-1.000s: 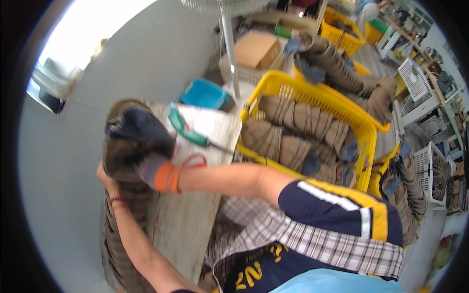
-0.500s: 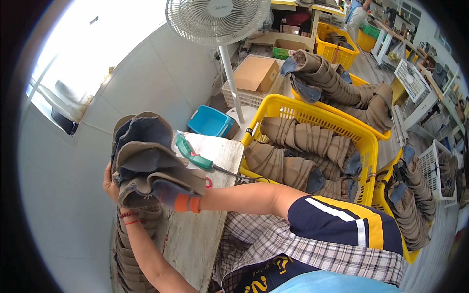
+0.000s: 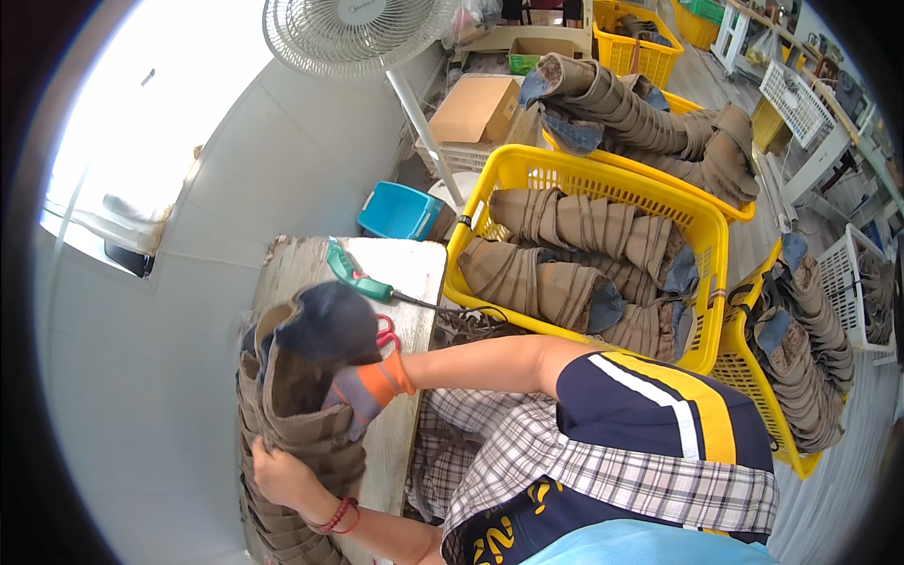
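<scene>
Head view. Item: brown boot upper (image 3: 306, 386), khaki fabric with a dark blue lining at its open end. It is held above the near left edge of the wooden workbench (image 3: 414, 273), atop a stack of like brown uppers (image 3: 282, 513) that runs down toward the lower edge of the picture. Long axis roughly upright in the picture, the open dark-lined mouth pointing up and away from the person.

Left hand (image 3: 282, 471), bare, with a red cord bracelet at the wrist: clasped around the lower part of the upper. Right hand (image 3: 363, 391), in a grey glove with an orange cuff: closed on the upper's right side near the mouth.

Adjacent: red-handled scissors (image 3: 386, 330) just behind the gloved hand; green-handled tool (image 3: 356, 273) lying on the bench, its cable trailing right. Beyond: yellow crate (image 3: 527, 165) packed with rolled brown uppers, blue bin (image 3: 395, 209), pedestal fan (image 3: 348, 33), cardboard box (image 3: 476, 108).
</scene>
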{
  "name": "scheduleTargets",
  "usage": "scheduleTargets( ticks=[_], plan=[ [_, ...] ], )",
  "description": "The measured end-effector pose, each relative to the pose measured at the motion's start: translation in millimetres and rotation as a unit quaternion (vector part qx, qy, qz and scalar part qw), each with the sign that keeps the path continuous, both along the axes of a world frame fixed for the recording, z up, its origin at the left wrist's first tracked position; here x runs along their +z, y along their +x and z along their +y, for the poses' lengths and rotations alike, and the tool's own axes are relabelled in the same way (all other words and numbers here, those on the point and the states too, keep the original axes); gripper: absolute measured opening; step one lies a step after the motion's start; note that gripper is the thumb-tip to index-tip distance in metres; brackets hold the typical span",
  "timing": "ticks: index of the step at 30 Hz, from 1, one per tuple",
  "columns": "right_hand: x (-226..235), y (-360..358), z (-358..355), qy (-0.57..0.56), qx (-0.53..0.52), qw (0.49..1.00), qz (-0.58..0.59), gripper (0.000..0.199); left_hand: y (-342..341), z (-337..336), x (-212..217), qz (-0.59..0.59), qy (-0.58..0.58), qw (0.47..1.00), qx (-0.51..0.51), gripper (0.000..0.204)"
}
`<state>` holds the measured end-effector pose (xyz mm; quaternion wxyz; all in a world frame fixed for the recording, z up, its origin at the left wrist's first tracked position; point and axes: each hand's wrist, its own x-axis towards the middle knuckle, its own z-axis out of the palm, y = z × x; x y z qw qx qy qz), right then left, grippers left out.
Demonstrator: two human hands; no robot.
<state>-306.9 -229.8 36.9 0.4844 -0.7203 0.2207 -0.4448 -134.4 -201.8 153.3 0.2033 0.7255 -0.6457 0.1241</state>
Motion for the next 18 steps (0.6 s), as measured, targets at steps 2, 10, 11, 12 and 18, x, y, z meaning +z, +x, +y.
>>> scheduleTargets(
  ticks=[2,10,11,12,18],
  plan=[
    [-18,25,1,0.113,0.081,0.99,0.002,0.046,28,8,-26,-0.029,0.056,0.997,0.043,0.03],
    [-91,55,-1,0.21,-0.01,0.977,0.046,0.041,71,-27,-117,-0.088,0.036,0.994,0.055,0.021],
    [-92,55,0,0.209,-0.014,0.977,0.04,0.041,71,-26,-119,-0.086,0.034,0.994,0.06,0.022],
    [-91,56,0,0.207,-0.018,0.977,0.035,0.041,72,-24,-120,-0.083,0.032,0.994,0.065,0.023],
    [-102,57,5,0.251,-0.022,0.967,-0.046,0.044,66,-16,-116,-0.06,0.019,0.996,0.061,0.027]
  ],
)
